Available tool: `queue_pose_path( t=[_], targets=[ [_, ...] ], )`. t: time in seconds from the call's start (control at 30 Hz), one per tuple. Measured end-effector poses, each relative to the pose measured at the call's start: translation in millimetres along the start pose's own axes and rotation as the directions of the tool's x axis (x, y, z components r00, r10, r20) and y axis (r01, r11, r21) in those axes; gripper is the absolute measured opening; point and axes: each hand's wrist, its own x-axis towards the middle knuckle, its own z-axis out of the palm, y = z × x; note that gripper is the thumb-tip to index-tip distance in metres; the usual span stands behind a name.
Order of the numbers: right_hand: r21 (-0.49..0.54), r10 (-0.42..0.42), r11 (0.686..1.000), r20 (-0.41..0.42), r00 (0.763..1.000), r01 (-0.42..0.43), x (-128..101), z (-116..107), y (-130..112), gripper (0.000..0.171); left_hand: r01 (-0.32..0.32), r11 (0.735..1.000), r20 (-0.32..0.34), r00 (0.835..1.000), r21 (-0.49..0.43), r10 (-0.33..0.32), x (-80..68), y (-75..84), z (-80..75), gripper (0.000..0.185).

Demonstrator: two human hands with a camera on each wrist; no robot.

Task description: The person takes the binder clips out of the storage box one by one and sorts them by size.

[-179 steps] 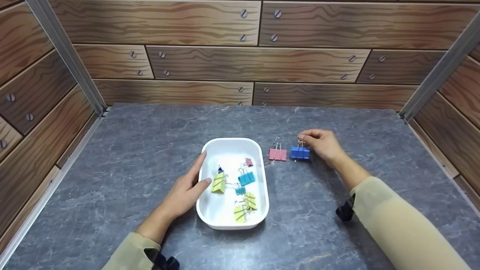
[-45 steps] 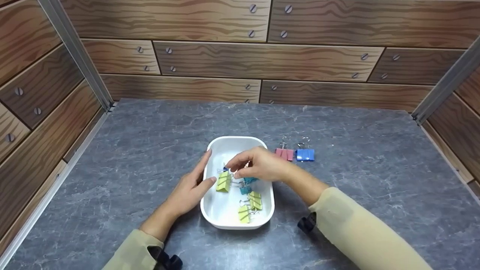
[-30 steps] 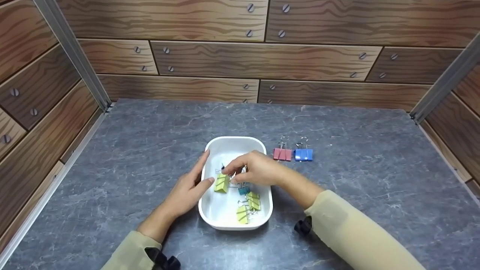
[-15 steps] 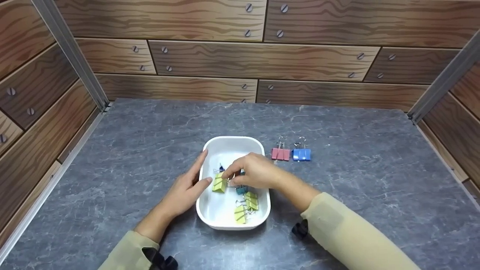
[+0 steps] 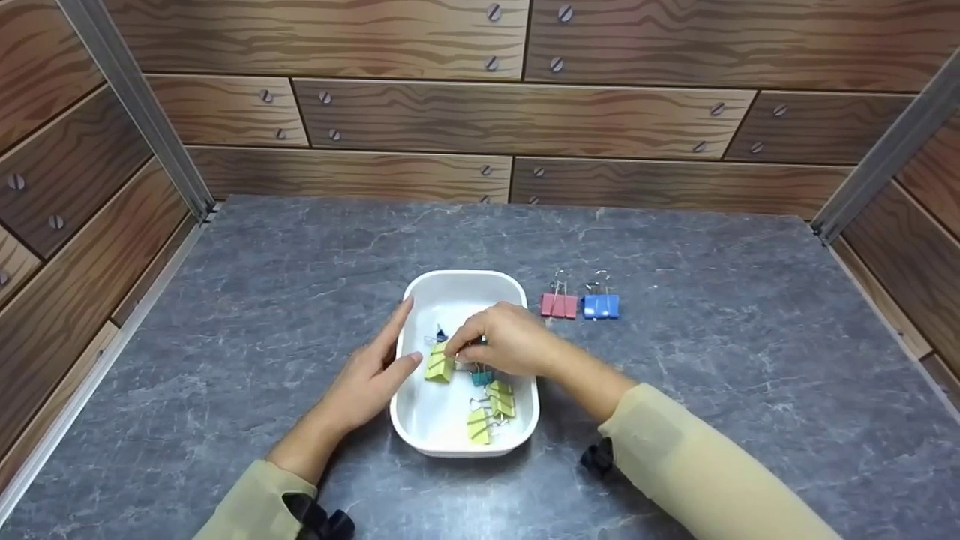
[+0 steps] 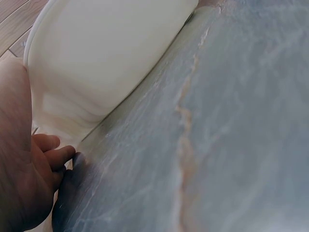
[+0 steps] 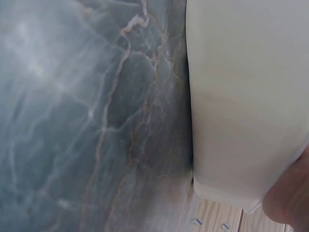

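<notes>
Wood-patterned panels wall the grey marbled surface [image 5: 675, 390]. Left hand [image 5: 367, 382] lies flat-fingered against the white tray [image 5: 480, 281], seemingly steadying it. Right hand [image 5: 502, 345] pinches a clip inside, beside a yellow clip [image 5: 437, 366]. 2 clips [image 5: 580, 305] sit outside.

Grey marbled tabletop [image 5: 697, 390] fills the floor of the booth. Wood-grain panel walls [image 5: 517, 112] with screw heads on three sides; metal corner posts [image 5: 131, 105], even light
</notes>
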Motion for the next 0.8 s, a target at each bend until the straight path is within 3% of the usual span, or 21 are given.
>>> queue_pose_path(
  t=[0.2,0.37,0.8],
  targets=[
    [0.023,0.012,1.0,-0.044,0.999,-0.011,-0.3,0.3,-1.4,0.011,-0.002,1.0,0.001,1.0,-0.005,0.002,0.5,-0.4,0.6,0.074],
    [0.101,0.009,0.995,-0.09,0.996,0.0,-1.0,1.7,-0.8,0.01,0.008,1.0,0.005,1.0,-0.026,-0.008,0.5,-1.0,2.1,0.074],
    [0.315,0.094,0.948,-0.166,0.982,-0.037,-2.4,2.8,2.5,0.013,-0.003,1.0,-0.006,1.0,-0.008,0.003,0.5,-1.1,2.2,0.074]
  ],
)
